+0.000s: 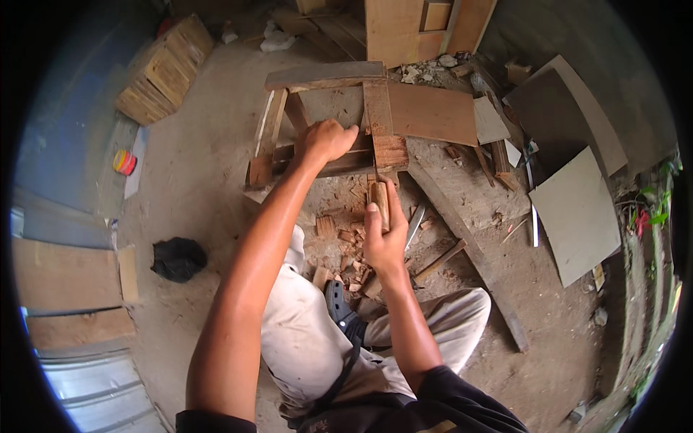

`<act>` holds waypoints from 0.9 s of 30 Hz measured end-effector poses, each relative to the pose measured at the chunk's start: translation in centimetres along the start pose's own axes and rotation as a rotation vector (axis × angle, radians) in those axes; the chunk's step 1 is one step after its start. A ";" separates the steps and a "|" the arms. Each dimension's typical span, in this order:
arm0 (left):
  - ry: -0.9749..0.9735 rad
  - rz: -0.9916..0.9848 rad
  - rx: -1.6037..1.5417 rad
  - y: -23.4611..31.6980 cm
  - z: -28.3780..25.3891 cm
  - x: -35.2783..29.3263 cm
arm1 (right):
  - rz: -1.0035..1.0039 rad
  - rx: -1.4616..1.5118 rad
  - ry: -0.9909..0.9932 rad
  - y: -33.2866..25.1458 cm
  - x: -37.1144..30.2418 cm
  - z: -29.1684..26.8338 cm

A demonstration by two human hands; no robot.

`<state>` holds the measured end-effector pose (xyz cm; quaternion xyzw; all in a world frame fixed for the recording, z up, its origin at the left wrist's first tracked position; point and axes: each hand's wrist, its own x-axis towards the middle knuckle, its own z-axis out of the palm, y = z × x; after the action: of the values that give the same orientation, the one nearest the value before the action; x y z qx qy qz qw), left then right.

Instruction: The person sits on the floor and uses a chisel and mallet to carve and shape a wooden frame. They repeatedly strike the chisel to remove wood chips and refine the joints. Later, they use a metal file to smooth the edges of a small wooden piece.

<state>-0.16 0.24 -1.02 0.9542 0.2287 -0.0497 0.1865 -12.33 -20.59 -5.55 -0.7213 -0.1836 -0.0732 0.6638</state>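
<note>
A rough wooden frame of joined bars stands in front of me, with a coarsely cut reddish-brown block end at its near right corner. My left hand is closed over the frame's near bar, thumb pointing right; its fingertips are hidden. Below the cut end, my right hand wraps round the wooden handle of a chisel-like tool. Its narrow metal part points up toward the frame's corner and is mostly hidden. A pointed metal blade lies just right of my right hand.
Wood chips litter the ground between my legs. A long plank and a thin wooden stick lie to the right. Flat boards lean further right. A black bag-like bundle and a wooden crate are on the left.
</note>
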 end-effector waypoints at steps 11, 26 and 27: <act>0.049 0.003 -0.095 -0.1 0.1 -0.5 | 0.108 0.063 -0.078 2.3 -4.5 -1.8; 0.023 -0.044 -0.102 0.2 0.0 -1.6 | 0.237 0.166 -0.030 1.1 -2.5 -0.7; 0.014 -0.053 -0.105 0.2 0.0 -1.6 | 0.222 0.170 -0.058 1.5 -2.2 -0.5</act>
<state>-1.54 -0.61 -0.69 0.9371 0.2574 -0.0360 0.2331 -13.73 -21.56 -7.62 -0.6801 -0.1272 0.0373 0.7210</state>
